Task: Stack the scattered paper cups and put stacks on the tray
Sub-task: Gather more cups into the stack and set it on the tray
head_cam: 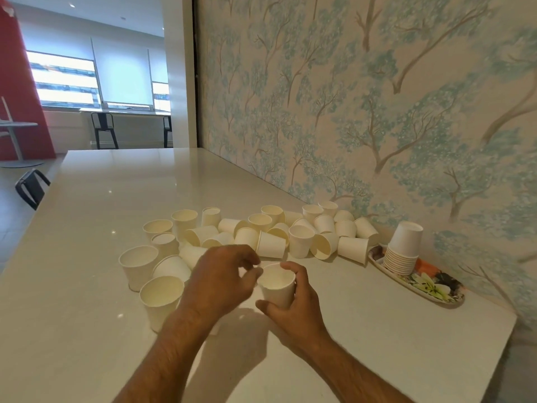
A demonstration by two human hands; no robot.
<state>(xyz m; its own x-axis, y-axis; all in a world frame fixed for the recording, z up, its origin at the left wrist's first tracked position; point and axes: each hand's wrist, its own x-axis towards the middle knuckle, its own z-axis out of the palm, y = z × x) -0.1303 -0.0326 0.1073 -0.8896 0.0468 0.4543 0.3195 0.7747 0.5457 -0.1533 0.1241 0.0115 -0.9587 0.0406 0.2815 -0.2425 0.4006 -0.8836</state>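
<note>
Your right hand curls its fingers around an upright paper cup on the counter, your left hand pinches its rim, and a finished stack sits on the tray.

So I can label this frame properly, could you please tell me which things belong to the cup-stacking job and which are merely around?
Job: scattered cups, held cup, right hand, left hand, upside-down stack, tray.
Around: chairs, round table.
</note>
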